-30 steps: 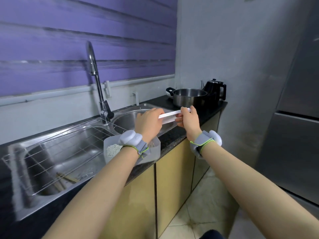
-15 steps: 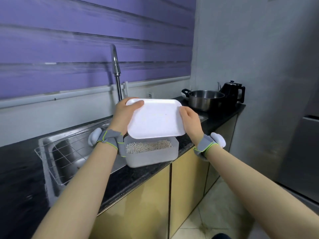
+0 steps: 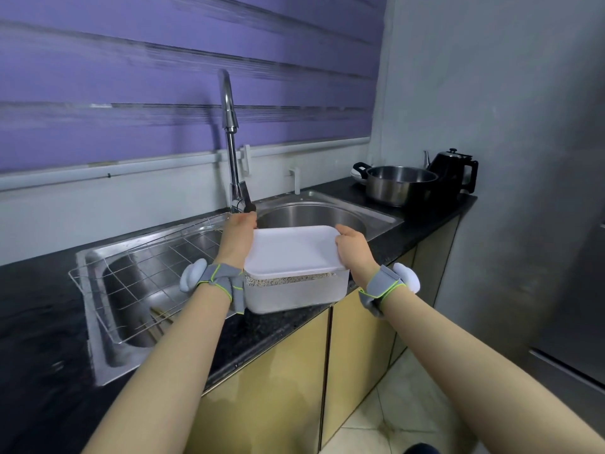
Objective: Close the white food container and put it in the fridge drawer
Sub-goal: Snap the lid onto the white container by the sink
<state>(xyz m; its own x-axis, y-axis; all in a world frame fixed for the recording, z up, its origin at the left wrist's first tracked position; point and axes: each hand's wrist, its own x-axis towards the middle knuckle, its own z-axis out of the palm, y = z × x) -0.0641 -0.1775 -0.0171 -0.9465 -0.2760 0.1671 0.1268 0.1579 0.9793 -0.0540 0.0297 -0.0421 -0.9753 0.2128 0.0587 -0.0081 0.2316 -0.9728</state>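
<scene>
A white food container (image 3: 296, 294) stands on the black counter's front edge, with pale grains showing through its translucent wall. Its flat white lid (image 3: 291, 252) lies on top of it, the near edge slightly raised so a strip of grains shows beneath. My left hand (image 3: 237, 239) grips the lid's left side. My right hand (image 3: 355, 249) grips the lid's right side. The grey fridge (image 3: 579, 290) stands at the far right; I see no drawer on it.
Behind the container lies a steel double sink (image 3: 314, 214) with a wire rack (image 3: 144, 283) in its left basin and a tall tap (image 3: 229, 139). A steel pot (image 3: 397, 183) and a black kettle (image 3: 455, 168) stand at the counter's right end. Yellow cabinets (image 3: 278, 388) sit below.
Both hands have brought the lid down from a tilted position above the container until it rests on the rim. The view has shifted slightly.
</scene>
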